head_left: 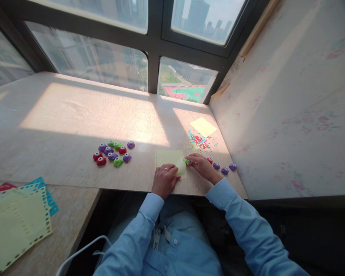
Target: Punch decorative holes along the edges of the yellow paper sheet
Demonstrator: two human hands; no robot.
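My left hand rests flat on the near part of a pale yellow paper sheet, pinning it to the stone ledge. At the sheet's right edge, my right hand presses a small green paper punch, mostly hidden under the fingers. The sheet's top and right edges carry punched holes. A red punch lies just behind my right hand.
A cluster of several red, purple and green punches lies to the left. Three purple punches sit at right, near the wall. Coloured confetti and a yellow square paper lie beyond. Punched sheets are stacked on the lower left surface.
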